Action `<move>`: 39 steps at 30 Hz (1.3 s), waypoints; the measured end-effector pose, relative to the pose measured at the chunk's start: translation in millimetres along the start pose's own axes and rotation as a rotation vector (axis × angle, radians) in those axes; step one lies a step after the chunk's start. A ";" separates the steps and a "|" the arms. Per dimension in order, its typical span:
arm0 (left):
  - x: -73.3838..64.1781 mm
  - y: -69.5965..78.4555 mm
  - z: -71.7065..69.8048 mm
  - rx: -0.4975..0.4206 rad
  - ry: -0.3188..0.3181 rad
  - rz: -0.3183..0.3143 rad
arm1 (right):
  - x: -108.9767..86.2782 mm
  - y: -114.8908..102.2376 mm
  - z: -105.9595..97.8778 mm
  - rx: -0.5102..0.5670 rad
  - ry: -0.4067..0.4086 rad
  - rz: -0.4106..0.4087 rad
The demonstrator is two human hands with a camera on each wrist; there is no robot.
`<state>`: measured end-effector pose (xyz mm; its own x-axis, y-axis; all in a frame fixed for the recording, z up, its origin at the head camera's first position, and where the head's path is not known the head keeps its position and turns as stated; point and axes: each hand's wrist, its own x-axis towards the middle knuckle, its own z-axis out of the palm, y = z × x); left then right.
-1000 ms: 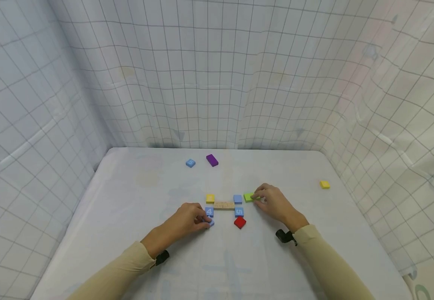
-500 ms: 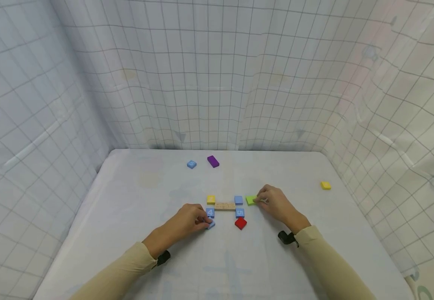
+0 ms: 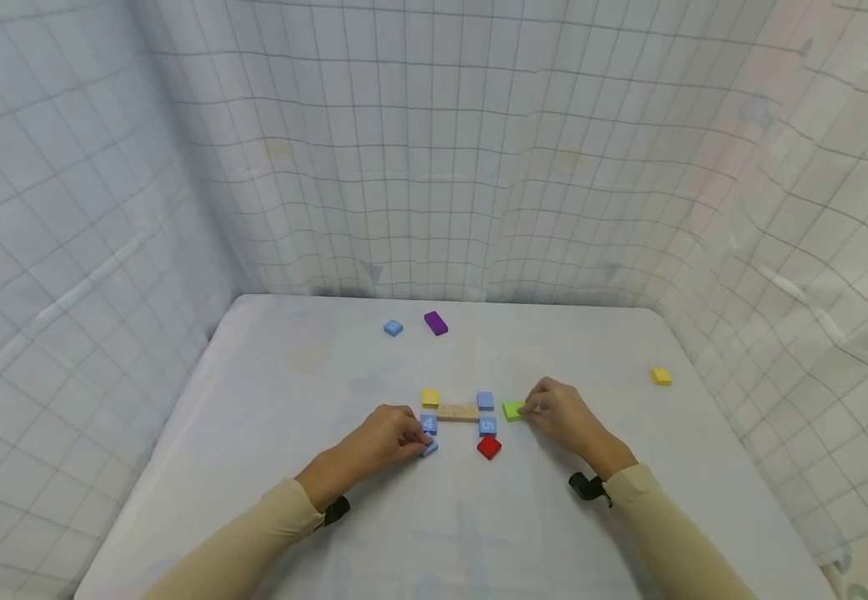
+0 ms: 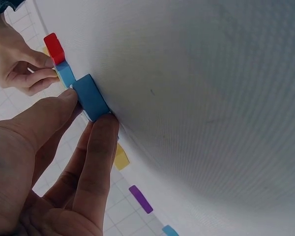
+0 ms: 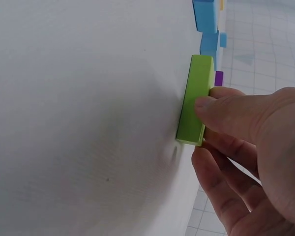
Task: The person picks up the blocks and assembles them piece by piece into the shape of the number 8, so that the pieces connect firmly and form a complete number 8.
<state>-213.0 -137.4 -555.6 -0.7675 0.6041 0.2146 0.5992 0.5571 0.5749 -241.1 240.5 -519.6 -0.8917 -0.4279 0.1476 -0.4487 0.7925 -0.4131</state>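
My left hand pinches a small blue block between thumb and fingertips, low over the white table. That block lies just on the near side of a blue tile marked 4. On the other side, my right hand grips a green rectangular block with the thumb along its side. A wooden bar lies between the 4 tile and a blue tile marked 5. Beyond these sit a yellow tile and a plain blue tile. A red block is turned cornerwise below the 5.
Toward the back edge of the white table lie a loose blue tile and a purple block. Another yellow block sits far right. Grid-patterned curtains stand behind the table and along both sides.
My right hand has drawn the green block nearer to me and slightly away from the plain blue tile. My left hand stays by the 4 tile. The head view has shifted slightly.
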 end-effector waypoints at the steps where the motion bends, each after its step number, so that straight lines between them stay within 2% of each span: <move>1: -0.5 1.3 -0.4 0.030 0.001 0.010 | -1.1 -0.1 -0.5 0.001 -0.006 0.004; 4: 0.1 1.8 -0.9 0.049 0.012 0.038 | -3.4 -0.1 -1.6 0.005 -0.019 0.005; 6: 0.2 6.9 -3.9 0.045 0.008 0.027 | -4.7 0.2 -1.5 0.011 -0.021 0.006; 11: 1.7 -6.8 4.4 0.032 0.003 -0.002 | -8.1 1.3 -1.1 0.027 -0.023 -0.010; 16: 2.7 -20.8 11.1 0.048 -0.001 0.005 | -11.7 1.7 -1.6 0.028 -0.020 -0.024; 20: 3.7 -23.2 12.4 0.041 -0.004 -0.011 | -15.2 1.5 -3.0 0.030 -0.032 -0.009; 23: 1.9 -15.1 8.3 0.039 0.008 0.004 | -17.9 1.8 -3.4 0.025 -0.042 -0.011; 26: 0.4 8.0 -4.5 0.037 0.004 -0.004 | -20.3 2.8 -3.5 0.024 -0.047 -0.021; 30: 0.0 34.9 -19.1 0.043 -0.027 -0.059 | -24.3 4.9 -3.6 0.032 -0.043 -0.053; 32: 0.4 21.3 -11.4 0.029 -0.008 -0.032 | -26.1 6.8 -3.7 0.040 -0.036 -0.082; 36: 1.2 21.9 -11.3 0.025 -0.010 -0.046 | -29.6 9.4 -5.0 0.050 -0.026 -0.134; 37: 1.4 23.3 -12.3 0.022 -0.013 -0.054 | -30.3 10.0 -5.5 0.048 -0.026 -0.142; 38: 1.3 31.3 -16.9 0.026 -0.026 -0.074 | -31.1 9.9 -6.2 0.049 -0.027 -0.147; 39: 0.9 30.8 -16.3 0.043 -0.028 -0.070 | -31.7 9.8 -6.8 0.050 -0.030 -0.150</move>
<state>-198.9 -129.0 -524.8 -0.8015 0.5783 0.1524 0.5541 0.6223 0.5530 -217.7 264.7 -522.2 -0.8122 -0.5535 0.1843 -0.5727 0.6965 -0.4324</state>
